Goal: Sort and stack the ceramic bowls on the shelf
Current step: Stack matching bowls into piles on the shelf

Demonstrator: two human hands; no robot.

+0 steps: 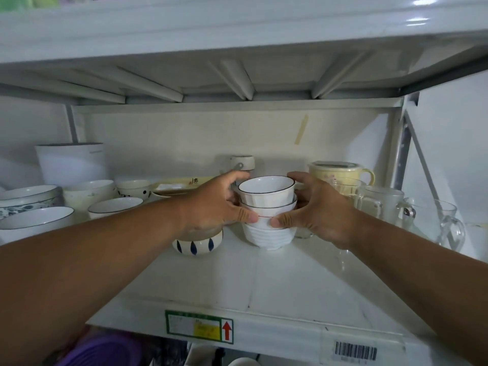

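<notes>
While both hands are clasping it, the stack point(267, 211) is standing upright mid-shelf point(264, 281), axis vertical, base apparently resting on the board. Left hand point(211, 207) is gripping the stack's left side, thumb pressing the red-lined bowl; right hand point(314, 207) is mirroring it on the right side, thumb at same level, fingers wrapping round the back. Both equally near; stack is sitting straight ahead betw. them.

Stack, top to btm: white faceted bowl w/ dark rim line; smooth white bowl; white bowl w/ thin red line; ribbed white bowl w/ foot. All glazed, glossy, hard, likely slippery.

Adj. items: blue-leaf bowl point(196, 244) lying just left of stack, partly under left hand. Glass mugs point(380, 204) crowding right side, near right hand. More bowls point(116, 204) further left.

Judgement: any shift should be going toward clear front board; sideways risks clinking glass.
</notes>
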